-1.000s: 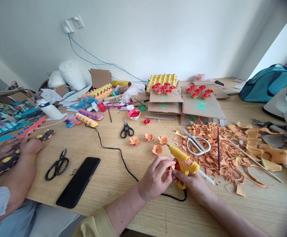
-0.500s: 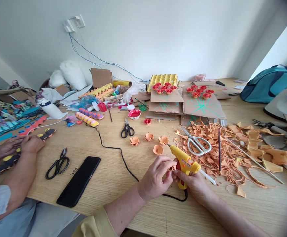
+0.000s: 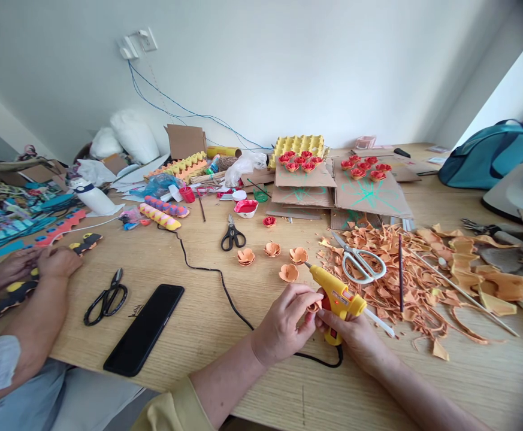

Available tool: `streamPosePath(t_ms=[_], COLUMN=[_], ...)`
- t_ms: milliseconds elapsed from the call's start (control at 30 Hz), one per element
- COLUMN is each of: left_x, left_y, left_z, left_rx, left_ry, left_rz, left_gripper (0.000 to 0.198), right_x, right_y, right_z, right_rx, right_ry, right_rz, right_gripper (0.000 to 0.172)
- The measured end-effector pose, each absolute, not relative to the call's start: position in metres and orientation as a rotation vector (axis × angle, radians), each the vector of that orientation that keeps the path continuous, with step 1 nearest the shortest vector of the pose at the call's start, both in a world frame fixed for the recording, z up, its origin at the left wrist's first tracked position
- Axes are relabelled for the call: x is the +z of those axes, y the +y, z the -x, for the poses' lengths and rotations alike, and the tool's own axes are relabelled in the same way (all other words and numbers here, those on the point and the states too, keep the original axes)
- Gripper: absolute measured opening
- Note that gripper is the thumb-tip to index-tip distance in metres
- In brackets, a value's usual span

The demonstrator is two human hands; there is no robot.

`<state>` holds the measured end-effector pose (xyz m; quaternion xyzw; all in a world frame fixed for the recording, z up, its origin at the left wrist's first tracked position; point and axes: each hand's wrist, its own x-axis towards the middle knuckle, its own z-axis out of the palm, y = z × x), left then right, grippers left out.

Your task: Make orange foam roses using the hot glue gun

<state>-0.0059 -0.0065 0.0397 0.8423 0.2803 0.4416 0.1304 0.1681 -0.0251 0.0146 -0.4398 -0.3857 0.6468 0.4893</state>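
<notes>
Showing in the head view is the left hand [image 3: 283, 326], its grip closed on a small, curled orange flower [image 3: 314, 307]. The right hand [image 3: 357, 335] has its grip around a glue gun [image 3: 330, 285] of smooth yellow plastic, just beside this flower. Beyond them, four orange cups [image 3: 289, 273] with rounded petals stand on the wood-grained tabletop [image 3: 200, 320]; to their right lie thin, ragged scraps [image 3: 416, 299] in a heap.
</notes>
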Motion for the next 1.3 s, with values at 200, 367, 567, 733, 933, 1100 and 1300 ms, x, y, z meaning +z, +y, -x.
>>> streamPosePath(t_ms=[200, 367, 567, 733, 933, 1100, 1300], left_x=[0.039, 0.035, 0.037, 0.041, 0.043, 0.042, 0.039], left_y=[-0.005, -0.003, -0.003, -0.002, -0.001, -0.001, -0.001], left_z=[0.006, 0.006, 0.006, 0.004, 0.004, 0.003, 0.001], left_rx=[1.29, 1.28, 1.299, 1.334, 1.306, 1.308, 1.325], left_ry=[0.81, 0.811, 0.8, 0.815, 0.817, 0.817, 0.865], left_rz=[-2.448, -2.448, -2.442, -2.351, -2.254, -2.226, -2.175], left_gripper=[0.04, 0.04, 0.036, 0.031, 0.024, 0.023, 0.026], right_x=[0.016, 0.019, 0.024, 0.024, 0.024, 0.025, 0.024], right_y=[-0.024, -0.025, -0.025, -0.025, -0.024, -0.024, -0.024], right_z=[-0.168, -0.169, -0.168, -0.168, -0.168, -0.166, -0.166], right_rx=[1.592, 1.583, 1.582, 1.589, 1.597, 1.6, 1.594], right_ry=[-0.917, -0.962, -1.006, -0.973, -0.973, -0.975, -0.972], right_rz=[1.057, 1.061, 1.008, 0.962, 0.948, 0.959, 0.978], right_gripper=[0.038, 0.038, 0.037, 0.035, 0.033, 0.039, 0.042])
